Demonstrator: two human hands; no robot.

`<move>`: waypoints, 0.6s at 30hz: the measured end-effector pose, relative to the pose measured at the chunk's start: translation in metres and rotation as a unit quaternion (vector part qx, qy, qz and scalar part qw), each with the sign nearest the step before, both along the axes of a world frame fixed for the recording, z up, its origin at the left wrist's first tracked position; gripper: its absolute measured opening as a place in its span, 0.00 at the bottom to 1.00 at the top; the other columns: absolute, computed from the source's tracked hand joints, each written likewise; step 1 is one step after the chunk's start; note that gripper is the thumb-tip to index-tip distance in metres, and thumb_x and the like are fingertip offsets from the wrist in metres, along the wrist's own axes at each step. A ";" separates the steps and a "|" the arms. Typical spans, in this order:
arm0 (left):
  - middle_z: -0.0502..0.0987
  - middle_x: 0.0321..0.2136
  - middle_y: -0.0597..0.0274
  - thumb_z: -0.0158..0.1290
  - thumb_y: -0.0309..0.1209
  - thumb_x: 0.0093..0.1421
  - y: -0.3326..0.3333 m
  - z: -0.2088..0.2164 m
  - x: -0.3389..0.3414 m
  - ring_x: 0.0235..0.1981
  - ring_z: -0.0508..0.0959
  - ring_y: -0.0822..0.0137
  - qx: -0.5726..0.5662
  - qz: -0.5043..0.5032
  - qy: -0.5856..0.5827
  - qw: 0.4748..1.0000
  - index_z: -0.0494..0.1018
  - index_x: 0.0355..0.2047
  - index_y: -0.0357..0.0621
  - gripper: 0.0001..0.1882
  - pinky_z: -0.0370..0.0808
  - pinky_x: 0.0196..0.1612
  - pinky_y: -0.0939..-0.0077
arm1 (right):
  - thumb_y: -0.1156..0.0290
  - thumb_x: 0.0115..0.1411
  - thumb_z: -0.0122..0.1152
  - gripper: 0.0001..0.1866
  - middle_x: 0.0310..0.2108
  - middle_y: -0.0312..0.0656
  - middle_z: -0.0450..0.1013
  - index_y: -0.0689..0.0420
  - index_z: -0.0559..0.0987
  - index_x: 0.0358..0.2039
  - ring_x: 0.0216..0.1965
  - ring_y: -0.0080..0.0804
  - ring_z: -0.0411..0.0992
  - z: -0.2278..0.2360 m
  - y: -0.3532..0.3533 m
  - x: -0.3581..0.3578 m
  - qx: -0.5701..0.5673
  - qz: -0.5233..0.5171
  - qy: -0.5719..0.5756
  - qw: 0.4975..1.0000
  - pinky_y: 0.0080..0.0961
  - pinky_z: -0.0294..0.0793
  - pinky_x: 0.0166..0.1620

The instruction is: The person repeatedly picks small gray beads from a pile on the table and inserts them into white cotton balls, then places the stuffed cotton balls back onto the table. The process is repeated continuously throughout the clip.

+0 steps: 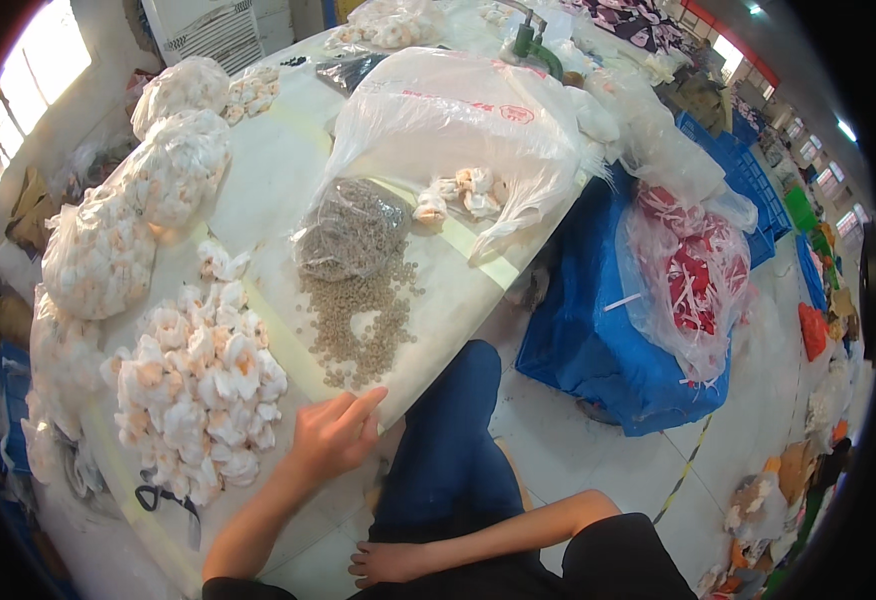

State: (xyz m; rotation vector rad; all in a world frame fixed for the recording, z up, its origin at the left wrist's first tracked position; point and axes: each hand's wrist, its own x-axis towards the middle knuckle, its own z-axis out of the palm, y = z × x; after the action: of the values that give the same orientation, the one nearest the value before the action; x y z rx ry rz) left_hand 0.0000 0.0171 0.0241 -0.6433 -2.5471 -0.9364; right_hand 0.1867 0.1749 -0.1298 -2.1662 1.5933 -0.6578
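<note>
My left hand point(338, 432) is at the table's near edge, its index finger stretched out beside a spread of small round grey-beige bead-like pieces point(363, 335). Nothing shows in its fingers. Those pieces spill from a clear plastic bag point(355, 228) filled with more of them. To the left of the hand lies a heap of puffy white pieces with orange-tan parts point(203, 380). My right hand point(390, 563) rests low across my lap, fingers a little apart and holding nothing I can see. A few more puffy pieces point(473, 190) lie under the edge of a large white plastic bag point(448, 120).
Stuffed clear bags point(103, 250) line the table's left side. Scissors with black handles point(163, 497) lie near the heap. Right of the table stands a blue-lined bin point(598, 340), with a bag of red and white scraps point(693, 270) on it. A green metal tool point(533, 45) stands at the far edge.
</note>
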 end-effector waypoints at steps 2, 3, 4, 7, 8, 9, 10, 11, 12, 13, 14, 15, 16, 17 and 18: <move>0.76 0.22 0.66 0.60 0.19 0.55 -0.003 -0.008 0.004 0.15 0.73 0.71 0.005 0.007 -0.022 1.000 0.82 0.51 0.43 0.21 0.73 0.23 0.73 | 0.67 0.60 0.61 0.17 0.51 0.37 0.71 0.48 0.80 0.50 0.56 0.36 0.68 0.000 0.008 -0.007 -0.017 -0.019 -0.023 0.999 0.37 0.64 0.59; 0.76 0.22 0.66 0.60 0.19 0.56 -0.005 -0.010 0.006 0.15 0.73 0.71 0.010 0.002 -0.035 0.999 0.82 0.51 0.43 0.21 0.73 0.23 0.73 | 0.64 0.65 0.61 0.11 0.46 0.42 0.74 0.50 0.81 0.46 0.51 0.43 0.72 0.006 0.013 -0.015 -0.060 -0.044 -0.049 0.996 0.40 0.69 0.55; 0.76 0.23 0.66 0.60 0.19 0.56 -0.006 -0.010 0.008 0.15 0.72 0.72 0.015 -0.003 -0.049 0.999 0.82 0.52 0.43 0.21 0.73 0.23 0.73 | 0.61 0.65 0.60 0.12 0.47 0.41 0.74 0.49 0.81 0.46 0.52 0.43 0.72 0.004 0.016 -0.018 -0.034 -0.035 -0.026 0.998 0.45 0.68 0.56; 0.77 0.23 0.63 0.60 0.21 0.58 -0.009 -0.011 0.011 0.17 0.75 0.67 0.064 0.009 -0.098 0.993 0.82 0.52 0.45 0.21 0.75 0.24 0.70 | 0.55 0.65 0.58 0.13 0.47 0.39 0.75 0.45 0.81 0.45 0.52 0.42 0.72 0.007 0.020 -0.031 0.006 -0.007 0.019 1.000 0.53 0.66 0.56; 0.77 0.23 0.62 0.60 0.22 0.58 -0.009 -0.011 0.011 0.18 0.77 0.64 0.086 0.018 -0.116 0.989 0.82 0.53 0.46 0.20 0.75 0.24 0.69 | 0.55 0.65 0.57 0.12 0.46 0.39 0.75 0.45 0.81 0.43 0.51 0.42 0.72 0.010 0.022 -0.037 -0.004 -0.003 0.016 1.000 0.52 0.66 0.55; 0.77 0.24 0.62 0.60 0.22 0.59 -0.010 -0.010 0.010 0.18 0.77 0.64 0.092 0.016 -0.125 0.988 0.82 0.53 0.46 0.20 0.76 0.24 0.69 | 0.55 0.66 0.57 0.11 0.45 0.39 0.75 0.45 0.80 0.41 0.51 0.42 0.72 0.013 0.025 -0.040 -0.013 0.000 0.012 1.000 0.51 0.67 0.54; 0.78 0.24 0.61 0.59 0.22 0.59 -0.010 -0.009 0.009 0.18 0.77 0.65 0.099 0.014 -0.134 0.986 0.82 0.53 0.46 0.20 0.76 0.25 0.69 | 0.55 0.65 0.56 0.11 0.45 0.39 0.75 0.45 0.81 0.42 0.50 0.41 0.72 0.010 0.029 -0.042 -0.027 -0.003 -0.006 1.000 0.50 0.67 0.54; 0.79 0.25 0.61 0.59 0.22 0.59 -0.011 -0.008 0.008 0.19 0.78 0.65 0.105 0.011 -0.142 0.984 0.82 0.53 0.46 0.20 0.76 0.25 0.69 | 0.55 0.65 0.56 0.11 0.46 0.38 0.75 0.45 0.81 0.42 0.50 0.41 0.72 0.006 0.032 -0.044 -0.041 -0.006 -0.025 0.999 0.50 0.67 0.54; 0.79 0.25 0.62 0.59 0.22 0.59 -0.010 -0.009 0.007 0.18 0.76 0.68 0.108 0.006 -0.141 0.984 0.81 0.53 0.45 0.20 0.75 0.25 0.71 | 0.55 0.65 0.56 0.12 0.46 0.38 0.75 0.44 0.81 0.42 0.50 0.41 0.72 0.006 0.031 -0.045 -0.056 -0.011 -0.044 0.997 0.50 0.67 0.54; 0.79 0.26 0.63 0.59 0.21 0.59 -0.009 -0.011 0.006 0.18 0.75 0.71 0.112 0.000 -0.140 0.984 0.81 0.53 0.45 0.20 0.74 0.24 0.73 | 0.55 0.65 0.56 0.12 0.45 0.38 0.76 0.44 0.81 0.44 0.50 0.41 0.72 0.009 0.029 -0.038 -0.055 -0.017 -0.006 0.998 0.50 0.67 0.54; 0.79 0.27 0.64 0.59 0.20 0.59 -0.009 -0.012 0.005 0.17 0.74 0.74 0.115 -0.006 -0.139 0.984 0.81 0.53 0.44 0.20 0.73 0.24 0.75 | 0.55 0.65 0.57 0.13 0.45 0.38 0.76 0.44 0.81 0.45 0.50 0.41 0.73 0.014 0.027 -0.027 -0.053 -0.023 0.032 0.998 0.50 0.67 0.53; 0.79 0.27 0.64 0.59 0.21 0.59 -0.010 -0.013 0.005 0.17 0.74 0.73 0.104 -0.003 -0.134 0.986 0.81 0.53 0.44 0.20 0.73 0.24 0.75 | 0.55 0.65 0.57 0.14 0.45 0.38 0.76 0.44 0.82 0.46 0.50 0.41 0.73 0.016 0.028 -0.023 -0.050 -0.024 0.072 0.996 0.50 0.68 0.53; 0.79 0.27 0.64 0.59 0.21 0.59 -0.011 -0.013 0.007 0.17 0.74 0.73 0.093 0.000 -0.128 0.987 0.81 0.53 0.44 0.20 0.73 0.24 0.75 | 0.56 0.64 0.57 0.13 0.44 0.37 0.76 0.44 0.82 0.45 0.49 0.41 0.73 0.015 0.027 -0.024 -0.071 -0.019 0.045 0.996 0.50 0.68 0.52; 0.79 0.27 0.64 0.59 0.21 0.59 -0.011 -0.013 0.007 0.17 0.74 0.73 0.082 0.003 -0.123 0.989 0.81 0.53 0.44 0.20 0.73 0.24 0.75 | 0.56 0.64 0.57 0.13 0.43 0.37 0.76 0.44 0.82 0.44 0.48 0.40 0.73 0.012 0.023 -0.025 -0.091 -0.014 0.017 0.996 0.50 0.68 0.51; 0.79 0.26 0.65 0.59 0.21 0.59 -0.010 -0.013 0.007 0.17 0.74 0.73 0.088 0.007 -0.124 0.988 0.81 0.52 0.44 0.20 0.73 0.24 0.75 | 0.56 0.63 0.57 0.12 0.42 0.37 0.76 0.44 0.82 0.43 0.47 0.40 0.73 0.012 0.020 -0.026 -0.110 -0.011 -0.011 0.994 0.49 0.69 0.50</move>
State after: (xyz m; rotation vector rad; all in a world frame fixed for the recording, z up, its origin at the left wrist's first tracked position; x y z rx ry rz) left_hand 0.0074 0.0071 0.0112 -0.4836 -2.6340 -1.2904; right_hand 0.1607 0.1952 -0.1174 -2.2879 1.6014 -0.8995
